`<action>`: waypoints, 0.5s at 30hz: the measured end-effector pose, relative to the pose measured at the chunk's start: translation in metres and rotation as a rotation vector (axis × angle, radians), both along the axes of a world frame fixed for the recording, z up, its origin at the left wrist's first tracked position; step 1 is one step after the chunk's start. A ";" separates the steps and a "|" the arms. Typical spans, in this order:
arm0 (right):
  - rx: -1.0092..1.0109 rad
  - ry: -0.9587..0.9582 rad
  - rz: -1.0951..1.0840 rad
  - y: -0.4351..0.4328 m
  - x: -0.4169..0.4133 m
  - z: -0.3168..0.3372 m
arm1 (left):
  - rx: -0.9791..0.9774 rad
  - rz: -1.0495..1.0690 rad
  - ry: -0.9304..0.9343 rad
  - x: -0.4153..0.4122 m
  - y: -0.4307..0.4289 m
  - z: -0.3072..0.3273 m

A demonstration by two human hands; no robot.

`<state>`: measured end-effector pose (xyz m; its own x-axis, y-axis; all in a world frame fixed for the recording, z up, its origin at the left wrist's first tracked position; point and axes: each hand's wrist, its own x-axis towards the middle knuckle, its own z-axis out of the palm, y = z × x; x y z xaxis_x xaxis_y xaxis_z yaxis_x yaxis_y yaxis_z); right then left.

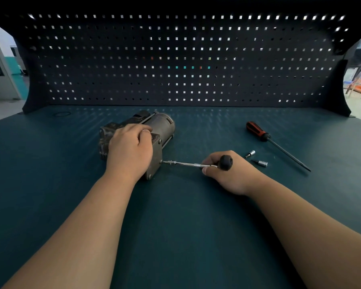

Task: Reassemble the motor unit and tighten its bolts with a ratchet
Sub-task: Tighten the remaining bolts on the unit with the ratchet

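Pegboard (pixel 175 59): spans the upper frame; dark, little detail readable.
Bench (pixel 50 174): green top, carries every item.
Motor (pixel 162 125): centre left, lying on its side with the end plate facing right, probably so the bolt can be reached from that side.
Left hand (pixel 129 149): centre left, fingers curled over the motor housing, gripping and bearing down; judged to stop it turning. It hides the mid-body.
Right hand (pixel 227 176): centre right, fingers wrapped round the tool's handle end, black knob showing atop the hand; fingertips mostly hidden.
Tool (pixel 188 163): thin shaft held level, tip meeting the end plate low down. The bolt head is too small to confirm, and no ratchet mechanism is discernible.
Screwdriver (pixel 275 144): right of frame, well apart, idle.
Sockets (pixel 262 163): 2, just right of the right hand, within easy reach.
Ring (pixel 61 114): upper left on the bench, faint; identity uncertain.
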<state>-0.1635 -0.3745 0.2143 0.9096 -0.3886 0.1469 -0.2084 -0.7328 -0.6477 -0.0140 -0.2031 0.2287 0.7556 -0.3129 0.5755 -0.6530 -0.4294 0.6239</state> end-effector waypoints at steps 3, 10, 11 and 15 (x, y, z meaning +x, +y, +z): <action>-0.168 0.069 0.029 -0.001 -0.002 -0.001 | 0.017 0.009 -0.007 0.001 -0.001 -0.001; -0.618 0.069 0.015 0.001 -0.002 0.000 | 0.027 0.015 -0.002 0.001 -0.003 -0.001; -0.584 0.023 -0.021 0.002 -0.002 -0.001 | 0.029 0.014 -0.004 0.001 -0.002 -0.001; -0.358 -0.069 -0.166 0.003 -0.002 -0.004 | 0.032 0.006 -0.020 0.000 -0.001 -0.001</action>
